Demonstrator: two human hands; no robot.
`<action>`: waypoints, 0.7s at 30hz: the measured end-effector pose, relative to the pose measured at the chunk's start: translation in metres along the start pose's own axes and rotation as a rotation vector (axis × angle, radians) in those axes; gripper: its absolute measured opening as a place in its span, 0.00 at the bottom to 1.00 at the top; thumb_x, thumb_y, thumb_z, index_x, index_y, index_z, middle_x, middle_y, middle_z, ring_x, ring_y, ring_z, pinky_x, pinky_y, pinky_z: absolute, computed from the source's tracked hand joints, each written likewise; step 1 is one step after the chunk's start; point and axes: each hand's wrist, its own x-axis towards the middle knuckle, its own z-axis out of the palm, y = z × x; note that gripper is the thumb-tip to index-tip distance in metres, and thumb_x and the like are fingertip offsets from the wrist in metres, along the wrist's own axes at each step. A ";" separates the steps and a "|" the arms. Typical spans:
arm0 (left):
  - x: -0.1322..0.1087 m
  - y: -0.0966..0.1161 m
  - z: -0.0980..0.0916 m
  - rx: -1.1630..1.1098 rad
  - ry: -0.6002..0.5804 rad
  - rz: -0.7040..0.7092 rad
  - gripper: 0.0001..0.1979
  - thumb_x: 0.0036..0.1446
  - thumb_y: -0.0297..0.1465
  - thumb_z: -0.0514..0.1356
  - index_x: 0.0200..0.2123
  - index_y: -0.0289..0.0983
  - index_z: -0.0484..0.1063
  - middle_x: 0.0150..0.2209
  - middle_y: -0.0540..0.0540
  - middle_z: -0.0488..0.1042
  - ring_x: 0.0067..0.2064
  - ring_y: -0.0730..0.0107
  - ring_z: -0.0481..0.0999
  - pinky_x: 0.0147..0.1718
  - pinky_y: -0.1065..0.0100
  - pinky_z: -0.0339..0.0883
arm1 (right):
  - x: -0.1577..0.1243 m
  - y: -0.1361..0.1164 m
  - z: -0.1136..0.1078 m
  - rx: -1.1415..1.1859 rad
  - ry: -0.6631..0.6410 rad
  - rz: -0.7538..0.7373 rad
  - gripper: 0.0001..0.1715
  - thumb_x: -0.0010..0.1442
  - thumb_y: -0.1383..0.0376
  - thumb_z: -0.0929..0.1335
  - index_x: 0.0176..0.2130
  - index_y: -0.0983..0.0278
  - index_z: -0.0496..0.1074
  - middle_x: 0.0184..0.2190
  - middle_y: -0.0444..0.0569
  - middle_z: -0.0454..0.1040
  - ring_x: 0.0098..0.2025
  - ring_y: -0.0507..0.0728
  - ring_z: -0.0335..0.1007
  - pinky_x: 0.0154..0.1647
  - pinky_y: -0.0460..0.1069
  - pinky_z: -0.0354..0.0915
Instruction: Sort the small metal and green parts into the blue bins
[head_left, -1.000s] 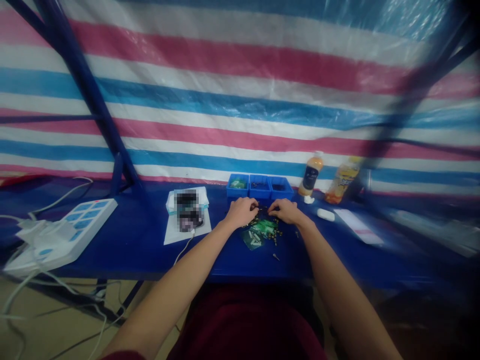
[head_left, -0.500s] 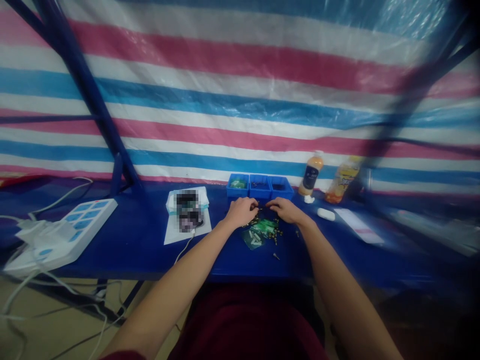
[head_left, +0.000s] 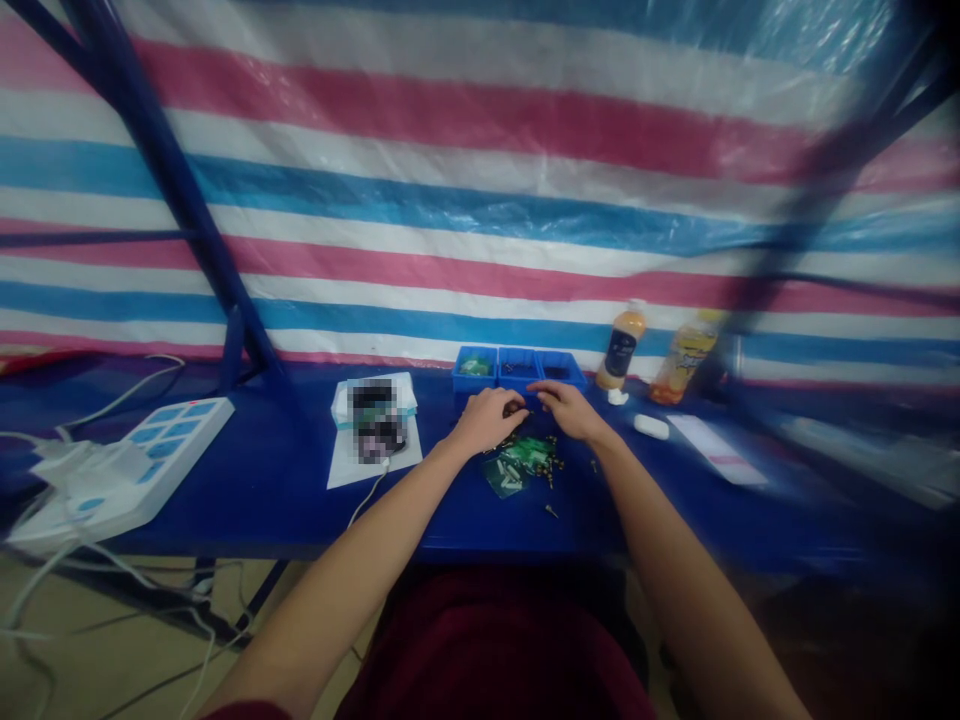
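Over the far side of a loose pile of hardware, my left hand [head_left: 491, 420] is curled closed. A small dark thing seems to sit between its thumb and fingers, too small to name. Close on its right, my right hand [head_left: 571, 410] reaches in with index finger stretched out and thumb apart. Nothing shows in its grasp. Below both hands lie a green plastic packet [head_left: 534, 455], a clear bag of white pieces [head_left: 508, 477] and several small brass-coloured parts [head_left: 553, 468]. A single screw [head_left: 551, 511] lies nearer the table's front edge.
Behind my hands stand blue bins, the left bin [head_left: 475, 383] holding greenish packets. Drink bottles [head_left: 621, 348], a white case [head_left: 651, 428] and a paper slip [head_left: 716, 450] are on the right. Leftward are papers [head_left: 337, 470], a power strip [head_left: 180, 445] and cables.
My right hand has shifted slightly up and left, its index finger stretching nearer the left hand. My left hand has moved slightly up and right. The pile looks unchanged.
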 end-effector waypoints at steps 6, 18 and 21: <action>0.001 0.004 -0.003 -0.064 0.088 0.060 0.11 0.62 0.38 0.59 0.43 0.41 0.76 0.40 0.47 0.78 0.43 0.62 0.74 0.45 0.62 0.66 | 0.001 -0.009 0.021 0.498 0.020 0.098 0.26 0.58 0.56 0.67 0.53 0.65 0.73 0.29 0.45 0.73 0.30 0.53 0.66 0.38 0.50 0.67; 0.000 0.004 -0.007 0.040 0.103 0.050 0.13 0.61 0.42 0.60 0.40 0.38 0.76 0.41 0.44 0.77 0.45 0.59 0.73 0.46 0.60 0.65 | -0.002 -0.019 0.023 0.327 -0.008 0.004 0.20 0.57 0.56 0.68 0.45 0.64 0.77 0.39 0.49 0.79 0.30 0.52 0.68 0.37 0.49 0.68; 0.000 0.003 -0.007 0.058 0.100 0.060 0.11 0.61 0.40 0.59 0.39 0.39 0.75 0.39 0.45 0.77 0.44 0.59 0.73 0.45 0.60 0.64 | -0.002 -0.019 0.023 0.345 0.007 0.023 0.18 0.55 0.56 0.69 0.42 0.65 0.76 0.36 0.50 0.79 0.27 0.52 0.68 0.35 0.49 0.67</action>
